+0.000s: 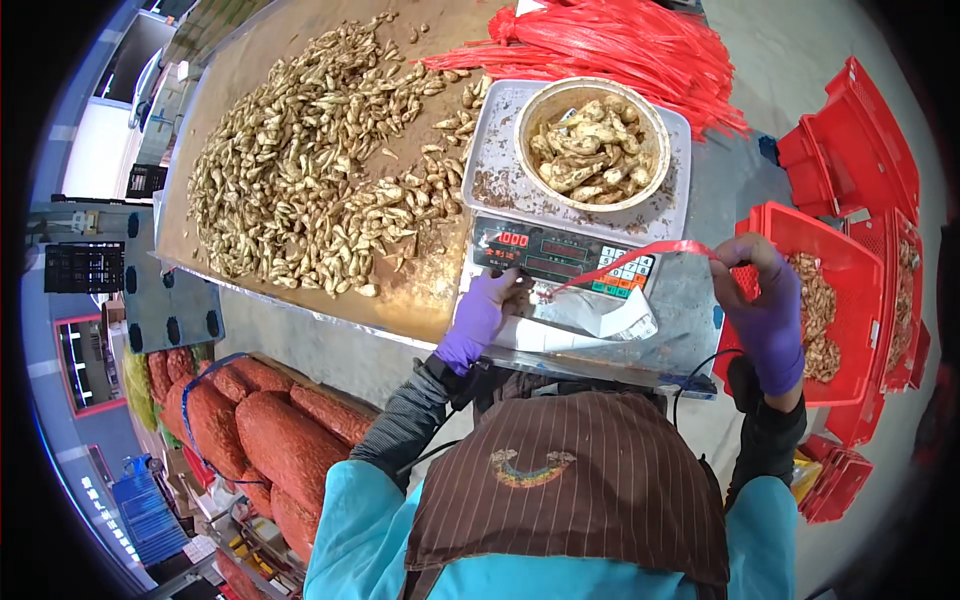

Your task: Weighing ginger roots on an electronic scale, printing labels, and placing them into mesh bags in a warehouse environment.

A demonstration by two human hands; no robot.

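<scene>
My left hand [490, 305], in a purple glove, is at the scale panel's lower left, its fingers curled round something small I cannot make out, by one end of a red plastic strip [630, 255]. The strip crosses the display panel [540, 252] to my purple-gloved right hand [755, 300], which pinches its other end. Above the panel, the scale's metal pan [488, 170] bears a round white tub [520, 150] full of knobbly pale tubers [590, 155]. A crumpled white sheet [615, 318] lies below the panel.
A large heap of tubers [310, 170] covers the brown table [420, 310] at left. Red mesh strips [600, 40] are piled behind the scale. Red crates [845, 130], some holding pale produce, stand at right. Filled red mesh sacks [275, 440] and black crates [85, 267] are at left.
</scene>
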